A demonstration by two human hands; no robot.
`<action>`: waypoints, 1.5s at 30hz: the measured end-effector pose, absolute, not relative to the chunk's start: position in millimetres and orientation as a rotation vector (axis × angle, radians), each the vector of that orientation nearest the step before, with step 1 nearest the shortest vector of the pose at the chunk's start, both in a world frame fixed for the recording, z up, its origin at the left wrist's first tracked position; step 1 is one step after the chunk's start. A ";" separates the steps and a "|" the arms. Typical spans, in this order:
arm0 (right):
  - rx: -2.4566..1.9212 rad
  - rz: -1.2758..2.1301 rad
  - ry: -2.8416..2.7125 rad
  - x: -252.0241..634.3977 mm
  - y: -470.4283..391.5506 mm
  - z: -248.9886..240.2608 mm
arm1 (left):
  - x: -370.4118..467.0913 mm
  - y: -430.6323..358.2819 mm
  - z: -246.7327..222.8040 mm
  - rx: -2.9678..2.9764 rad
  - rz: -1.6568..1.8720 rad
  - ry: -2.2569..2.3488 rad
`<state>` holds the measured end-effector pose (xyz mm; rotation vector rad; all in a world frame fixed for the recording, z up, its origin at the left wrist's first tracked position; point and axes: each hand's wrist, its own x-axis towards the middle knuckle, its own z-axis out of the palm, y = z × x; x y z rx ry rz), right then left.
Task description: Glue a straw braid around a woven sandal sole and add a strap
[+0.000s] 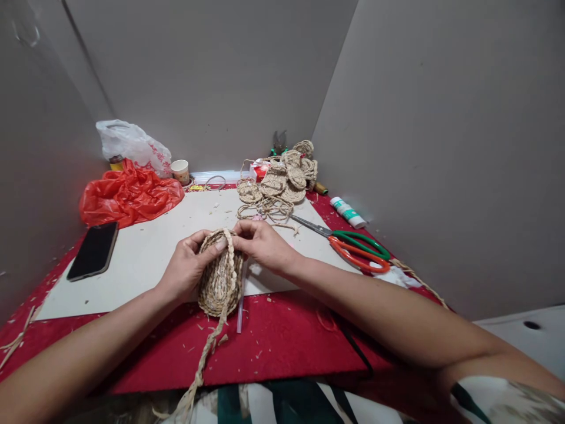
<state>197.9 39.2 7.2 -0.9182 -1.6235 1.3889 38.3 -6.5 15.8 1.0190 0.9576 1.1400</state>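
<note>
An oval coil of braided straw [216,282] stands tilted between my two hands, over the near edge of the white board. My left hand [190,259] grips its left side, the thumb pressed on the upper face. At the top right edge my right hand [258,242] pinches the coil's rim and braid, its fingertips partly hidden. A loose braided straw strand [207,353] runs down the coil's face and hangs over the table's front edge to my lap, fraying at its end. Just right of the coil a clear plastic tube [240,315] shows.
A red cloth [273,347] covers the table under the white board [150,253]. Scissors [353,247] lie right, near a white-green tube [348,212]. Coiled straw pieces [286,176] pile at the back. Left are a phone [93,250], red bag [132,194] and paper cup [180,171].
</note>
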 end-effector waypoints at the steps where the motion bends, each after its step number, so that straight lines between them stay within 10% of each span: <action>1: -0.913 1.426 -1.605 198.7 40.0 7.5 | 38.5 -6.7 16.5 1.016 1.138 0.948; 24: -0.927 1.990 -1.328 202.5 41.3 8.8 | 36.0 -4.8 18.8 1.115 1.098 1.011; 45: -0.884 1.492 -1.677 196.8 32.5 5.5 | 35.5 -4.0 9.1 0.995 1.141 0.939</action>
